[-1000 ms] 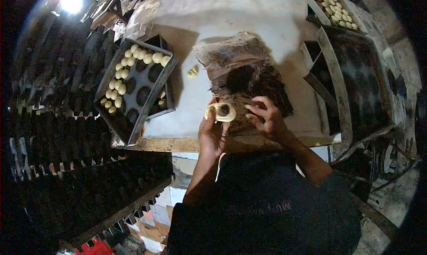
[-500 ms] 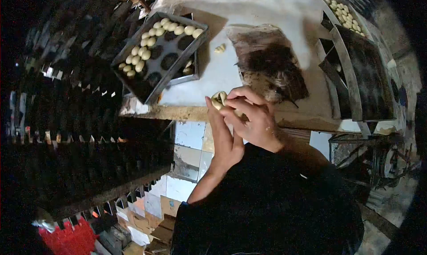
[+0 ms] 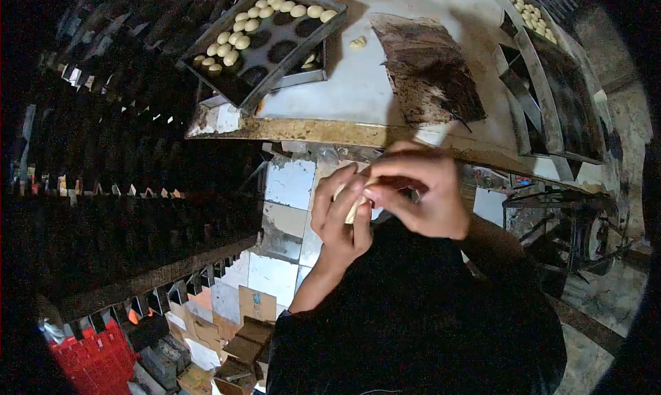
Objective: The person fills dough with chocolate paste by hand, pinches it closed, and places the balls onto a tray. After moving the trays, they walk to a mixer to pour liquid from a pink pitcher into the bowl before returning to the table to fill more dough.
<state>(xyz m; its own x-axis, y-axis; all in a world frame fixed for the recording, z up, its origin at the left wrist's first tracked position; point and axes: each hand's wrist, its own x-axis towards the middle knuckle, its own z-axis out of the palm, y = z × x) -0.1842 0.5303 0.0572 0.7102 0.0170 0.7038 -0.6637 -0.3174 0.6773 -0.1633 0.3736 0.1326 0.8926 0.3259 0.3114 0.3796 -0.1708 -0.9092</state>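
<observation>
A small pale piece of dough [image 3: 353, 210] is held between my two hands, in front of the table's edge. My left hand [image 3: 339, 212] is curled round it, covering most of it. With thumb and forefinger together, my right hand [image 3: 421, 192] pinches at the dough's upper side. Beyond the hands, a dark brown, sticky-looking smeared sheet [image 3: 434, 68] lies on the table. A small scrap of dough [image 3: 357, 42] rests to its left.
Back left, a metal tray [image 3: 292, 59] with rows of round dough balls [image 3: 242, 42] sits tilted over another tray. Dark metal trays [image 3: 561, 99] stack at the right, near more dough balls [image 3: 533, 19]. Below left are a red crate [image 3: 96, 357] and cardboard boxes [image 3: 241, 343].
Both hands have come down and back from over the table's edge. My left fingers have closed round the dough, which showed an open top with a filling before. The view has shifted.
</observation>
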